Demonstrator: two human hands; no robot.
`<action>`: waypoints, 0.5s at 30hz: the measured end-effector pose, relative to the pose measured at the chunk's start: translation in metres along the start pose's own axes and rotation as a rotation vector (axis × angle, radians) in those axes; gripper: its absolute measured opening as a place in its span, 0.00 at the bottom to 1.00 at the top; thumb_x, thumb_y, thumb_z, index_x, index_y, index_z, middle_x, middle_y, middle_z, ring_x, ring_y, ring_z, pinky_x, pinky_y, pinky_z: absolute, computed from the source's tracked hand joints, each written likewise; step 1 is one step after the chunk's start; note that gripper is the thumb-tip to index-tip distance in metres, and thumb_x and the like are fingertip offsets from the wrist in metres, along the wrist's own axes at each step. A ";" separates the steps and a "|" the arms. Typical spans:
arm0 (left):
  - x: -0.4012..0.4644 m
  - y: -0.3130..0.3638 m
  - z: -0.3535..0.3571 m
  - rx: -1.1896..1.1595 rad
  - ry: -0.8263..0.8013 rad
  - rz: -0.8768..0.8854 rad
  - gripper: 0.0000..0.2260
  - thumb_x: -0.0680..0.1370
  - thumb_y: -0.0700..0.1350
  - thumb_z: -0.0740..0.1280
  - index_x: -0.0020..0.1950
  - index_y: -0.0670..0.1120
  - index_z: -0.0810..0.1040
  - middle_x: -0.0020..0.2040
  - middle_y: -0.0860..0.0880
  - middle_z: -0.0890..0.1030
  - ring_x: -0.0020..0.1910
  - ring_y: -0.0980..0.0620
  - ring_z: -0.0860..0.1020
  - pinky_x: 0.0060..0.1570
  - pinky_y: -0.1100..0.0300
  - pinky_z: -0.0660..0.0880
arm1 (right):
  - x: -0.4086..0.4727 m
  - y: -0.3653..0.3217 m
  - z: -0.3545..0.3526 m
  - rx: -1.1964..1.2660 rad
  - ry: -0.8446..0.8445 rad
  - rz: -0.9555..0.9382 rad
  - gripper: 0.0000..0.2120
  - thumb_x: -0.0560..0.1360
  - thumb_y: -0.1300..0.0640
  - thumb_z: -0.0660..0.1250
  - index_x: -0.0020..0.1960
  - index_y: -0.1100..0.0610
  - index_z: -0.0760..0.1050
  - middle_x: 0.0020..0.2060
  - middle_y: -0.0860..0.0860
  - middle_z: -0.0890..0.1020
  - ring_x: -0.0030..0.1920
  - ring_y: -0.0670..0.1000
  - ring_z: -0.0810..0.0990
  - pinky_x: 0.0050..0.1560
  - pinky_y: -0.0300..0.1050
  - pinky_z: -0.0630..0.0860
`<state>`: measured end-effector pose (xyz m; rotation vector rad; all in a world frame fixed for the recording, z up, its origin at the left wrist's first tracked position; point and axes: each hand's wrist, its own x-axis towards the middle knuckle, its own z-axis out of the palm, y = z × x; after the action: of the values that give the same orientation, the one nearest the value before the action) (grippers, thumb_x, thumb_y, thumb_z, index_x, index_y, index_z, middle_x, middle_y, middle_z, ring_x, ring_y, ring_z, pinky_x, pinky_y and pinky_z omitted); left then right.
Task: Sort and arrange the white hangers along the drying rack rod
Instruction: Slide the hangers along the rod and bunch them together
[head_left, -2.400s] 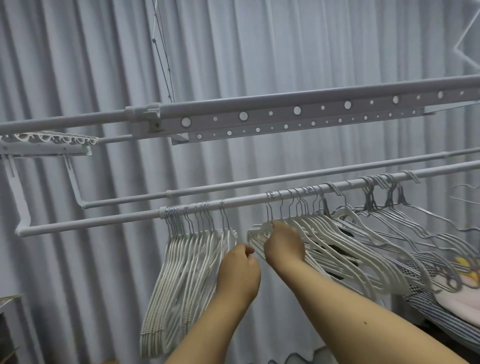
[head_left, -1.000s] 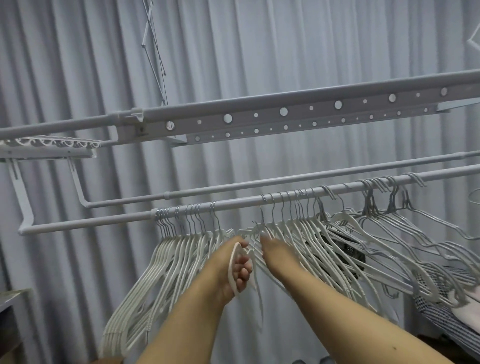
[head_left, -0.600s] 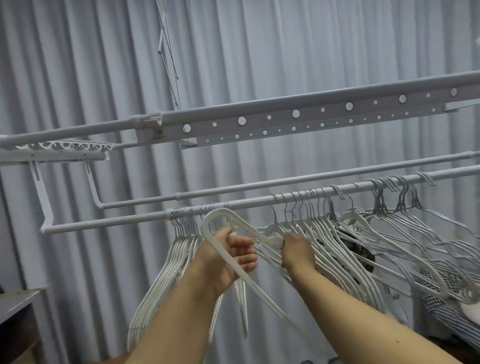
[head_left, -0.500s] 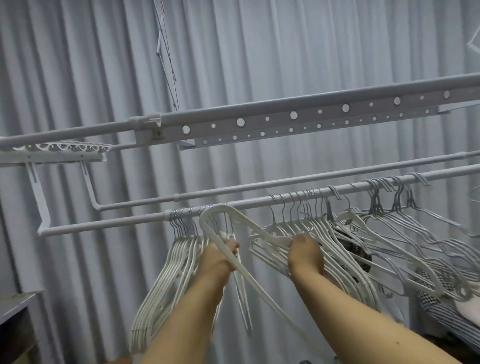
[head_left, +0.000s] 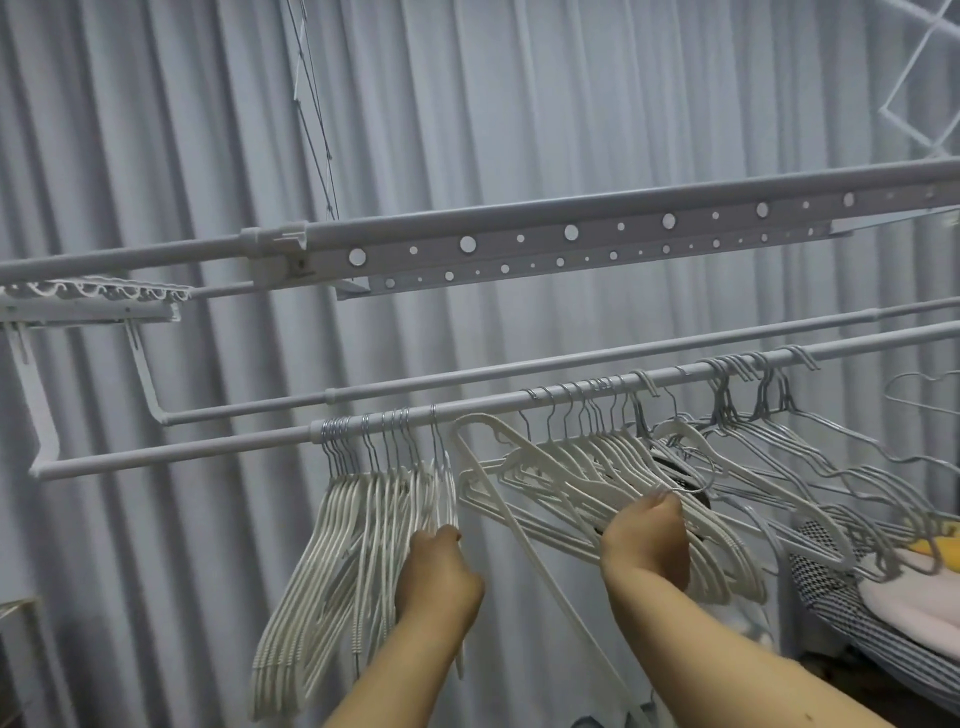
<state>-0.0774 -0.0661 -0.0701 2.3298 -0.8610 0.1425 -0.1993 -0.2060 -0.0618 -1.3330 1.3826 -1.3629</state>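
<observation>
Hangers (head_left: 358, 525) hang bunched on the rod (head_left: 208, 449); left hand (head_left: 439, 584) curls against that bunch, grip unclear. Right hand (head_left: 644, 540) grips the spread hangers (head_left: 582, 467) beside it.

A home laundry spot: a drying rack (head_left: 571, 244) hangs before a grey curtain (head_left: 467, 104), hangers (head_left: 597, 467) crowd its lower rod (head_left: 182, 452), and folded bedding (head_left: 883, 587) lies below the rack's right end.

The rod (head_left: 156, 457) runs out of frame at three o'clock. The left hand (head_left: 439, 582) hides its own fingers among hangers (head_left: 353, 545). Bedding (head_left: 883, 587) is cut off at four o'clock.
</observation>
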 end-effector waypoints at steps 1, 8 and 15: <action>0.000 0.000 0.000 0.004 0.006 0.005 0.24 0.74 0.39 0.62 0.71 0.47 0.69 0.66 0.45 0.69 0.57 0.45 0.76 0.52 0.58 0.74 | -0.001 0.001 0.001 -0.004 0.000 -0.006 0.21 0.83 0.52 0.45 0.59 0.63 0.70 0.51 0.64 0.81 0.51 0.65 0.79 0.44 0.50 0.64; -0.003 0.004 -0.002 -0.026 0.010 0.036 0.24 0.74 0.41 0.61 0.71 0.47 0.70 0.63 0.46 0.73 0.58 0.46 0.76 0.50 0.60 0.72 | -0.009 -0.014 0.026 0.027 -0.114 -0.104 0.16 0.83 0.50 0.46 0.50 0.58 0.68 0.37 0.54 0.75 0.40 0.57 0.73 0.43 0.48 0.66; -0.001 -0.001 -0.004 -0.026 0.025 0.033 0.23 0.74 0.44 0.60 0.70 0.48 0.70 0.64 0.46 0.73 0.58 0.46 0.76 0.55 0.55 0.76 | -0.015 -0.054 0.083 0.059 -0.407 -0.169 0.08 0.81 0.59 0.54 0.52 0.58 0.71 0.43 0.55 0.75 0.42 0.56 0.73 0.42 0.46 0.66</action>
<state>-0.0768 -0.0629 -0.0677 2.2863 -0.8842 0.1730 -0.1075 -0.1994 -0.0227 -1.6090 0.9686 -1.1452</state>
